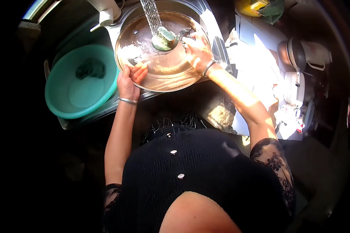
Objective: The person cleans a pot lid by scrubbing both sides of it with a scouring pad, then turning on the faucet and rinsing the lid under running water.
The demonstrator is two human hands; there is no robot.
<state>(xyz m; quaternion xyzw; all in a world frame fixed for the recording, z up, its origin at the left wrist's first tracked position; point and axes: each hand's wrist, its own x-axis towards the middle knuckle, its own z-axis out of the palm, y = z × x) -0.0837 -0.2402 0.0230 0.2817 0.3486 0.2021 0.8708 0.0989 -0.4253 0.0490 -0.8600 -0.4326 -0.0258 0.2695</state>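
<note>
A large round glass pot lid [163,72] with a metal rim and a green knob [166,39] is tilted over the sink [124,15]. My left hand [131,79] grips its near left rim, fingers over the glass. At the upper right of the lid, my right hand [198,52] presses a dark, wiry scouring pad [186,34] against the surface. A stream of water [151,15] falls onto the lid beside the knob and spreads over it.
Left of the sink stands a green basin [81,110] with a dark cloth [90,69] inside. A white fixture [106,15] rises behind. On the sunlit counter at right are a pan [295,54], a white perforated container [294,89] and a white jug [317,54].
</note>
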